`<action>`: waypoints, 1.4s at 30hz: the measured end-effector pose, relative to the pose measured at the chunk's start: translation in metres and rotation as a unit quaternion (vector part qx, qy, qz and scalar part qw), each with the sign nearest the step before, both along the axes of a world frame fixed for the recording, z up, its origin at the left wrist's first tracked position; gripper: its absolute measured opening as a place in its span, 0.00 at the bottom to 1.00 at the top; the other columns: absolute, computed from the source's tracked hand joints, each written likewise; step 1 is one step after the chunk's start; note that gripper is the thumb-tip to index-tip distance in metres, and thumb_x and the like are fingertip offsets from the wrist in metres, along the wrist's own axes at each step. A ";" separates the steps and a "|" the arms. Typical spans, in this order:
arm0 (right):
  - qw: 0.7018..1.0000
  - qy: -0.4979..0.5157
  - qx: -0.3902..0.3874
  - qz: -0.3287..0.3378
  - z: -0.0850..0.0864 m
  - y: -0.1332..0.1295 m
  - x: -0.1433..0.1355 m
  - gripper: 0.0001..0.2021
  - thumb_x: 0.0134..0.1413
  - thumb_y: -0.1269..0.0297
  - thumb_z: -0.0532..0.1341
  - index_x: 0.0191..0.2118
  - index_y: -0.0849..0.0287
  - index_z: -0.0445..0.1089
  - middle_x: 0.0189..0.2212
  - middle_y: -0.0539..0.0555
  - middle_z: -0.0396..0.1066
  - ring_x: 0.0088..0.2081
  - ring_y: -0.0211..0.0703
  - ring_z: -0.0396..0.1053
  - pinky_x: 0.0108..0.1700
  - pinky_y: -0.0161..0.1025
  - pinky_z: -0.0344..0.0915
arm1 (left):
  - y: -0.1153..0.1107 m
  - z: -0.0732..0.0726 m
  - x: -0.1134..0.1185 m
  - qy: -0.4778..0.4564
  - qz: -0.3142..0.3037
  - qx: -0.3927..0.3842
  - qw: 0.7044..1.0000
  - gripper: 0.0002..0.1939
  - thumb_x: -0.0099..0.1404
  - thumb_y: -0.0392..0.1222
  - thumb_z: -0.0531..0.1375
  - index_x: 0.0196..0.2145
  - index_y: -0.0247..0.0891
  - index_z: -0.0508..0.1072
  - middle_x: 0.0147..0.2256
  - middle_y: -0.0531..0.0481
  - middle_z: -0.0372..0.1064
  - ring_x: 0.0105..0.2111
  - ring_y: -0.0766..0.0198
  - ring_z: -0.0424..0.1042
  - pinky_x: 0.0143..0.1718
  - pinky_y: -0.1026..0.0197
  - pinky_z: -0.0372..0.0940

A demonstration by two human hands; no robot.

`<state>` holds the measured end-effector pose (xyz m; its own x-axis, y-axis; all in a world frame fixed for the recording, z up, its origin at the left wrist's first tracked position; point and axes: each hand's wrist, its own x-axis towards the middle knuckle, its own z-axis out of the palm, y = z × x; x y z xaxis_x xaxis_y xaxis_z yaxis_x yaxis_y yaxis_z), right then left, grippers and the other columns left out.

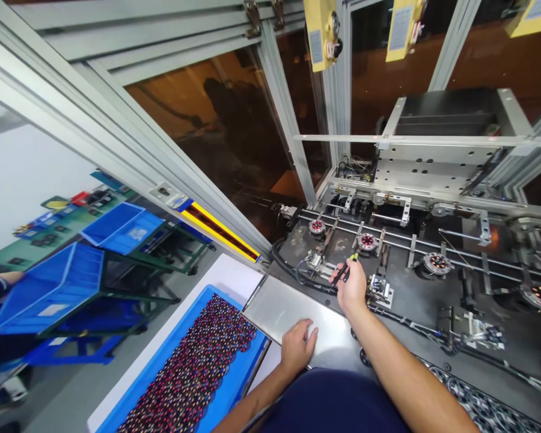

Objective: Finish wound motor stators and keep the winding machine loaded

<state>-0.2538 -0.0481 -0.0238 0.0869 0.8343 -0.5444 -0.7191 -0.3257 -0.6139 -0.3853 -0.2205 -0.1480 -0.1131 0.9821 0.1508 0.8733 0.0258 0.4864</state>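
My right hand is closed on a small tool with black and yellow-green handles, held over the machine's front edge. Just beyond it, a round part with red and white segments sits in a station; a similar part sits farther left. My left hand rests near the edge of a bare metal plate, its fingers curved and apart, with nothing in them.
A blue tray of many round parts lies at the lower left. More stations and metal rods stretch right. Aluminium frame posts surround the machine. At far left are blue bins and a person's hand.
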 end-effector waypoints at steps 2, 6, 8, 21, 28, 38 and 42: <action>1.000 0.001 -0.002 0.002 0.000 0.000 0.000 0.14 0.67 0.56 0.61 0.49 0.62 0.69 0.38 0.52 0.71 0.33 0.37 0.70 0.34 0.37 0.72 | 0.000 0.000 0.000 -0.001 -0.001 0.001 1.000 0.12 0.70 0.44 0.55 0.43 0.37 0.75 0.24 0.52 0.68 0.25 0.64 0.71 0.31 0.63 0.65; 1.000 -0.004 -0.007 0.004 -0.003 0.001 0.001 0.14 0.67 0.56 0.60 0.49 0.62 0.68 0.37 0.51 0.70 0.32 0.35 0.69 0.32 0.35 0.71 | 0.000 0.000 0.000 -0.003 -0.001 0.003 1.000 0.12 0.70 0.44 0.55 0.43 0.37 0.75 0.24 0.52 0.68 0.25 0.64 0.71 0.31 0.63 0.65; 1.000 -0.007 -0.009 0.005 -0.005 0.004 0.002 0.14 0.67 0.56 0.60 0.48 0.62 0.68 0.37 0.51 0.70 0.31 0.35 0.69 0.32 0.35 0.71 | 0.000 -0.001 0.000 -0.003 0.000 0.004 1.000 0.12 0.70 0.44 0.55 0.42 0.37 0.75 0.24 0.52 0.68 0.25 0.64 0.71 0.31 0.63 0.65; 0.957 0.061 0.117 0.259 0.061 -0.096 0.054 0.25 0.50 0.55 0.71 0.52 0.58 0.69 0.31 0.50 0.68 0.22 0.36 0.64 0.15 0.33 0.60 | 0.001 -0.001 -0.001 0.005 -0.008 0.018 1.000 0.12 0.70 0.45 0.54 0.42 0.37 0.75 0.24 0.52 0.69 0.24 0.65 0.71 0.29 0.63 0.64; 0.989 -0.071 0.118 0.048 0.030 -0.090 0.154 0.21 0.51 0.59 0.69 0.51 0.53 0.67 0.34 0.49 0.70 0.27 0.36 0.67 0.23 0.33 0.66 | -0.001 -0.005 -0.003 -0.005 -0.011 0.018 1.000 0.14 0.71 0.48 0.55 0.42 0.37 0.75 0.24 0.53 0.68 0.25 0.64 0.72 0.31 0.62 0.65; 0.996 -0.024 0.090 -0.005 -0.027 -0.055 0.172 0.14 0.65 0.54 0.61 0.46 0.61 0.67 0.34 0.50 0.68 0.29 0.35 0.67 0.30 0.34 0.68 | -0.001 -0.007 -0.004 0.011 -0.015 0.021 1.000 0.13 0.71 0.48 0.56 0.42 0.37 0.75 0.23 0.55 0.66 0.23 0.65 0.71 0.30 0.63 0.64; 0.996 -0.013 0.083 -0.008 -0.030 -0.051 0.176 0.14 0.66 0.54 0.60 0.46 0.61 0.67 0.34 0.50 0.68 0.29 0.34 0.67 0.29 0.34 0.67 | 0.000 -0.007 -0.004 0.009 -0.013 0.020 1.000 0.13 0.71 0.48 0.56 0.42 0.38 0.75 0.23 0.55 0.66 0.23 0.66 0.71 0.30 0.64 0.65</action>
